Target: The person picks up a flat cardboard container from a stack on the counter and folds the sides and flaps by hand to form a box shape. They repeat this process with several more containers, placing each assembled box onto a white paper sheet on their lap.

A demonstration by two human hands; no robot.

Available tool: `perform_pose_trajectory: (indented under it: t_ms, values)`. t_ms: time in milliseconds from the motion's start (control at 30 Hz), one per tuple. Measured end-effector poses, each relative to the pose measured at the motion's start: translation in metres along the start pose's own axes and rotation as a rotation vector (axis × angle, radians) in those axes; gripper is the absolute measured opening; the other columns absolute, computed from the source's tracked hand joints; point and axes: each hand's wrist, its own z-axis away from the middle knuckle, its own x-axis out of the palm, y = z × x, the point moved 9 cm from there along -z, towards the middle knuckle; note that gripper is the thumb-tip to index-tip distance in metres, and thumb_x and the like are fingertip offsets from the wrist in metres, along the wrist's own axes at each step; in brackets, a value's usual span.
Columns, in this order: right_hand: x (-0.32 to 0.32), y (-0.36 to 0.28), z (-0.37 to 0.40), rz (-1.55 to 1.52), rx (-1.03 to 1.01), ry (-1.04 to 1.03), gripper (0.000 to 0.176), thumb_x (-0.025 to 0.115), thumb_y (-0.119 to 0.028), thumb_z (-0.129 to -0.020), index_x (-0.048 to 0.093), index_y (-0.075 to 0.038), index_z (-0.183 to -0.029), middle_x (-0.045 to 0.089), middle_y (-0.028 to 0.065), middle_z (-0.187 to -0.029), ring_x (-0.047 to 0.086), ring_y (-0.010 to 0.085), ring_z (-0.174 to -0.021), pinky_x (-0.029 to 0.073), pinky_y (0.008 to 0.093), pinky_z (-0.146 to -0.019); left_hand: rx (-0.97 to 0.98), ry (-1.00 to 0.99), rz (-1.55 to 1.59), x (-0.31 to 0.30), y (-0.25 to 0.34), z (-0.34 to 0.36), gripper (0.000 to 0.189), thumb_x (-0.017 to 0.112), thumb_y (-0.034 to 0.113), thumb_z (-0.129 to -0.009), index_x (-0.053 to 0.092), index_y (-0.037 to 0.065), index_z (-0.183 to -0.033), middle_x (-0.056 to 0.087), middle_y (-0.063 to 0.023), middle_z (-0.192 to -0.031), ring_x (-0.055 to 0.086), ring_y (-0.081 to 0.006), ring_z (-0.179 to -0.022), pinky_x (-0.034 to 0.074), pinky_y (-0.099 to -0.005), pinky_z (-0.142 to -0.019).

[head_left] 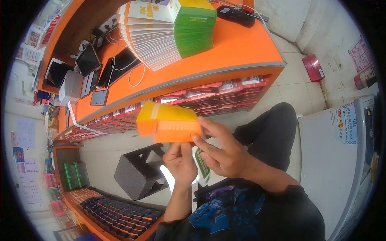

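A small orange and yellow carton is held up in front of my lap, blurred on its left part. My right hand grips its right end, with fingers and thumb at the edge. Below it, my left hand has its fingers bent against the carton's lower side. Beyond them, on the orange counter, stands a large stack of flat green and white cartons, fanned out in a curve.
A phone, cables and a black device lie on the counter. Red boxes fill the shelf beneath. A dark stool stands on the floor at left, a white appliance at right.
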Motion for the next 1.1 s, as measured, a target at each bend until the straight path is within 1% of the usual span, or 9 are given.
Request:
perform_pose_trajectory:
  t_ms: [200, 267, 367, 400, 600, 733, 900, 967, 1100]
  values:
    - [-0.017, 0.004, -0.012, -0.022, 0.012, 0.076, 0.04, 0.087, -0.01, -0.088, 0.067, 0.0, -0.121, 0.06, 0.0273, -0.149, 0.063, 0.0466, -0.134, 0.057, 0.0515, -0.111, 0.108, -0.035, -0.105, 0.002, 0.024, 0.003, 0.045, 0.06, 0.011, -0.114, 0.051, -0.007, -0.154, 0.067, -0.0204, -0.144, 0.067, -0.0219, -0.129, 0.051, -0.0348, -0.111]
    - [-0.013, 0.001, -0.01, 0.074, -0.066, 0.043, 0.036, 0.086, -0.011, -0.089, 0.066, -0.003, -0.118, 0.062, 0.0256, -0.147, 0.064, 0.0448, -0.133, 0.058, 0.0506, -0.11, 0.115, -0.251, -0.009, -0.002, 0.022, 0.005, 0.054, 0.063, 0.019, -0.113, 0.046, -0.004, -0.159, 0.062, -0.019, -0.15, 0.061, -0.023, -0.138, 0.048, -0.0377, -0.117]
    - [-0.008, -0.012, -0.011, 0.205, -0.173, 0.0, 0.03, 0.084, -0.012, -0.091, 0.067, -0.007, -0.115, 0.067, 0.0222, -0.141, 0.067, 0.0407, -0.131, 0.058, 0.0486, -0.109, 0.234, 0.009, 0.109, -0.022, 0.035, -0.002, 0.057, 0.067, 0.024, -0.111, 0.045, -0.001, -0.157, 0.064, -0.0176, -0.143, 0.062, -0.0233, -0.135, 0.053, -0.0378, -0.112]
    - [-0.007, -0.018, -0.013, 0.238, -0.201, -0.011, 0.029, 0.083, -0.011, -0.092, 0.068, -0.008, -0.116, 0.07, 0.0205, -0.137, 0.068, 0.0385, -0.129, 0.059, 0.0475, -0.109, 0.26, 0.114, -0.155, -0.027, 0.046, -0.01, 0.039, 0.066, 0.025, -0.113, 0.054, 0.0, -0.141, 0.069, -0.0162, -0.131, 0.068, -0.0208, -0.12, 0.057, -0.0361, -0.103]
    - [-0.015, -0.025, -0.018, 0.334, -0.183, 0.03, 0.025, 0.083, -0.007, -0.088, 0.072, -0.007, -0.111, 0.073, 0.0172, -0.129, 0.071, 0.0365, -0.119, 0.06, 0.0459, -0.103, 0.281, 0.184, -0.149, -0.013, 0.053, -0.016, 0.014, 0.066, 0.015, -0.113, 0.057, 0.004, -0.113, 0.075, -0.0125, -0.111, 0.071, -0.0126, -0.094, 0.058, -0.0295, -0.091]
    - [-0.026, -0.009, -0.022, 0.15, -0.098, 0.194, 0.028, 0.084, -0.003, -0.085, 0.074, -0.005, -0.111, 0.073, 0.0174, -0.122, 0.072, 0.0353, -0.11, 0.061, 0.0444, -0.093, 0.307, 0.199, -0.133, -0.009, 0.041, -0.01, 0.011, 0.067, 0.01, -0.112, 0.062, 0.0, -0.112, 0.076, -0.0135, -0.114, 0.069, -0.012, -0.094, 0.054, -0.0271, -0.09]
    - [-0.025, 0.017, -0.016, -0.08, 0.229, 0.247, 0.024, 0.085, 0.004, -0.082, 0.078, -0.002, -0.104, 0.071, 0.0112, -0.098, 0.071, 0.0295, -0.09, 0.059, 0.0397, -0.077, 0.396, 0.114, -0.343, 0.01, 0.034, -0.001, 0.008, 0.068, 0.002, -0.109, 0.069, -0.003, -0.116, 0.075, -0.0138, -0.119, 0.069, -0.0143, -0.106, 0.053, -0.0287, -0.096]
    - [-0.026, 0.015, -0.016, -0.073, 0.234, 0.245, 0.022, 0.086, 0.004, -0.082, 0.078, -0.001, -0.103, 0.071, 0.009, -0.094, 0.071, 0.0284, -0.087, 0.059, 0.0385, -0.076, 0.23, 0.096, -0.222, 0.009, 0.018, 0.001, 0.008, 0.07, -0.001, -0.107, 0.069, -0.003, -0.115, 0.075, -0.0134, -0.118, 0.071, -0.0153, -0.108, 0.055, -0.0295, -0.097]
    - [-0.025, 0.004, -0.014, 0.048, 0.066, 0.264, 0.028, 0.087, 0.002, -0.081, 0.078, -0.001, -0.108, 0.072, 0.009, -0.1, 0.071, 0.0298, -0.091, 0.06, 0.0384, -0.079, 0.179, 0.161, 0.005, 0.002, 0.011, 0.003, 0.007, 0.073, -0.004, -0.104, 0.068, -0.004, -0.109, 0.078, -0.0163, -0.111, 0.075, -0.0149, -0.101, 0.059, -0.0278, -0.093]
